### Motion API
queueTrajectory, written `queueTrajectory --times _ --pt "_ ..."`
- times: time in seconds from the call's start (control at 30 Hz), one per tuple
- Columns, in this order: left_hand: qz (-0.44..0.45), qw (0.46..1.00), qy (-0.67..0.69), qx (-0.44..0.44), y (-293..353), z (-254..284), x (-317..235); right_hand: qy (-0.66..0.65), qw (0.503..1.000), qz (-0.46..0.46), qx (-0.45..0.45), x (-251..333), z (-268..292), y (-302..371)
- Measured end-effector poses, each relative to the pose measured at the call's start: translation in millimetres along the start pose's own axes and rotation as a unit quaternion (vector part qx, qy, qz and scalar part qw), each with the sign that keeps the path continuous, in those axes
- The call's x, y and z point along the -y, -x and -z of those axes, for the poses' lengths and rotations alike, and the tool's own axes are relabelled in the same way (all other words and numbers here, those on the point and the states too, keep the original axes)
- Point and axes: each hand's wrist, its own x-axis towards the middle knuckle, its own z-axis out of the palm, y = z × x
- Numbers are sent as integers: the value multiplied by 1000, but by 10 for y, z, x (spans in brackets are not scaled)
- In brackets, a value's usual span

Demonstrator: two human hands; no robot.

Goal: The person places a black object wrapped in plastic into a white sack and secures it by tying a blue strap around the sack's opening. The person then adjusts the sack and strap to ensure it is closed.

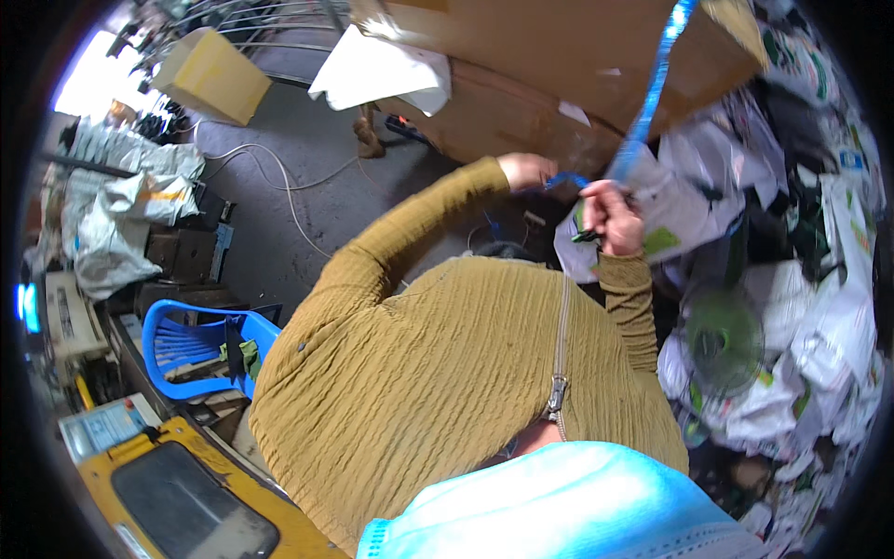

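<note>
1. Far left: white bags heaped up, yellow machine with a dark panel below them, blue chair (or basket, cut off by the sleeve) just beside it, with a dark green scrap on it.
2. Upper left: yellowish box on the grey floor; pale cable loops across the floor, well apart from the hands.
3. White sheet lies against the left end of the big brown carton.
4. Left hand: in front of the carton, a bit blurred. Grip looks clamped on the near end of the blue strap – exact finger positions can't be read.
5. Strap: short slack piece between the hands, then a long run from the right hand up across the carton and out at the top edge. Far end not visible.
6. Right hand: fingers together, clamped on the strap. Small dark green item at the palm – can't tell what.
7. Status: strap is up and in both hands. No knot or fastening visible on it; whether it's fixed beyond the top edge, can't say.
8. Right: green-tinted fan, white packaging piled around it.
</note>
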Motion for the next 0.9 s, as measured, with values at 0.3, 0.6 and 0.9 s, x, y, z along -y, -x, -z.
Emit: queueTrajectory --times 0.3,0.6,0.9 --pt "18 823 510 -250 -1015 1261 -1309 239 891 -367 123 -1721 564 396" --pt "142 836 514 -128 46 -250 -693 -212 973 -50 -83 -394 590 -57" --pt "-58 856 503 -103 388 626 -603 72 996 -40 -45 -400 -234 -222"
